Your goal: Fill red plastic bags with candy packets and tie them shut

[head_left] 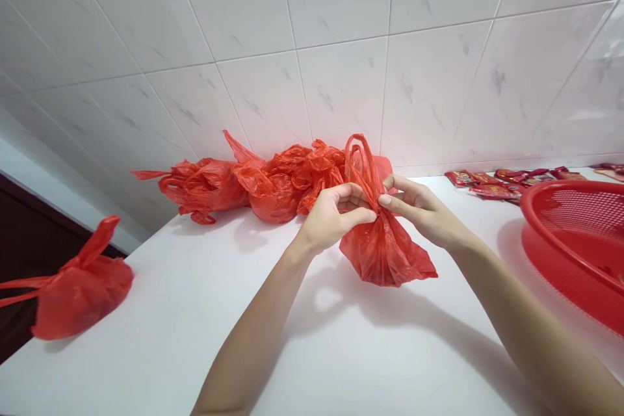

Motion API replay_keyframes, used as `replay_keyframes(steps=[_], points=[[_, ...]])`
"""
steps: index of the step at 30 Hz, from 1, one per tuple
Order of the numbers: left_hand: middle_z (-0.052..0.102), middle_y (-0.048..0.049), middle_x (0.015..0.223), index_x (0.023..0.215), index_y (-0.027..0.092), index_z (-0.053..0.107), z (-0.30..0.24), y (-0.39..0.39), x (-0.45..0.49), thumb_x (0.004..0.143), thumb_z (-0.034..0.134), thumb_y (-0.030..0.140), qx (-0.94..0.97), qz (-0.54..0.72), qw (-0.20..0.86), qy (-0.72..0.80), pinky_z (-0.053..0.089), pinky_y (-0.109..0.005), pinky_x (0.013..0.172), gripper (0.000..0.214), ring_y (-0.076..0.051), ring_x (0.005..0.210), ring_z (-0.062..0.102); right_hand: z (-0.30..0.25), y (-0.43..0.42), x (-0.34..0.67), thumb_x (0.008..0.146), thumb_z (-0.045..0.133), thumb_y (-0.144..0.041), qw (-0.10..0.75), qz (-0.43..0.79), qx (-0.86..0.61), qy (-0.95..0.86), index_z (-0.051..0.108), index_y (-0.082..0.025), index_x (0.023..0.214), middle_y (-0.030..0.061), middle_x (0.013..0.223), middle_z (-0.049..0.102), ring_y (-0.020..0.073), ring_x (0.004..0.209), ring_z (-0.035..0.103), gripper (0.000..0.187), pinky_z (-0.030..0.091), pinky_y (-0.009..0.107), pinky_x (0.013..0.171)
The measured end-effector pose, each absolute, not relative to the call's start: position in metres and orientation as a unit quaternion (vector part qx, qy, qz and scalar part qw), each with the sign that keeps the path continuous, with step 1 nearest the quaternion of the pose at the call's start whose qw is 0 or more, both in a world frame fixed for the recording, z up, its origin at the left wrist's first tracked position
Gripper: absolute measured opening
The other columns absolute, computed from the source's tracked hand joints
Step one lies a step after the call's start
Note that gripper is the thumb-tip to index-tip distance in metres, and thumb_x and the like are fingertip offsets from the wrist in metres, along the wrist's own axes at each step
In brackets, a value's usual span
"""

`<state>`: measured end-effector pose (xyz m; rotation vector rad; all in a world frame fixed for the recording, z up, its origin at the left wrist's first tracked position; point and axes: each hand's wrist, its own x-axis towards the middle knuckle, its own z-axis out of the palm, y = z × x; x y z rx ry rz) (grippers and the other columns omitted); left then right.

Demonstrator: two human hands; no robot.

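Between my hands hangs a red plastic bag, its neck gathered and its two handle loops sticking up. My left hand pinches the gathered neck from the left with thumb and fingers. From the right, my right hand pinches the same neck, thumb pressed against it. The bag's lower part bulges with contents that the plastic hides. Its shadow falls on the white table below. Behind my left hand, close to the wall, several more red plastic bags sit bunched in a row.
A tied red bag stands near the table's left edge. At the right is a red plastic basket with mesh walls. Several small red packets lie behind it. A tiled wall borders the white table at the back.
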<state>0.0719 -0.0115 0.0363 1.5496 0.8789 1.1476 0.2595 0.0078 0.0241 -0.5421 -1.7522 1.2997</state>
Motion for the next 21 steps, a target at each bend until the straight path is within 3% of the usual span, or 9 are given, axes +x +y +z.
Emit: replay_keyframes(steps=[4, 14, 21], points=[[0.075, -0.0056, 0.087, 0.087, 0.015, 0.075, 0.037, -0.015, 0.073, 0.075, 0.078, 0.029, 0.641, 0.486, 0.469, 0.364, 0.055, -0.036, 0.084, 0.018, -0.022, 0.087, 0.07, 0.023, 0.008, 0.26, 0.093, 0.066, -0.048, 0.428, 0.519, -0.213, -0.708, 0.054, -0.022, 0.087, -0.0004, 0.083, 0.057, 0.0148, 0.075, 0.056, 0.029, 0.047, 0.028, 0.067], [0.076, -0.0076, 0.088, 0.083, 0.015, 0.075, 0.043, -0.011, 0.057, 0.078, 0.078, 0.033, 0.663, 0.426, 0.479, 0.387, 0.054, -0.036, 0.082, 0.019, -0.024, 0.088, 0.071, 0.019, 0.01, 0.26, 0.096, 0.062, -0.049, 0.405, 0.502, -0.22, -0.732, 0.05, -0.022, 0.085, -0.0004, 0.084, 0.051, 0.0145, 0.076, 0.049, 0.032, 0.043, 0.028, 0.069], [0.073, -0.0034, 0.094, 0.1, 0.019, 0.068, 0.04, -0.006, 0.062, 0.08, 0.079, 0.041, 0.595, 0.556, 0.442, 0.375, 0.054, -0.03, 0.078, 0.031, -0.018, 0.086, 0.069, 0.017, 0.01, 0.261, 0.096, 0.063, -0.045, 0.363, 0.512, -0.22, -0.747, 0.048, -0.021, 0.08, -0.0038, 0.074, 0.041, 0.0122, 0.068, 0.038, 0.032, 0.034, 0.026, 0.062]])
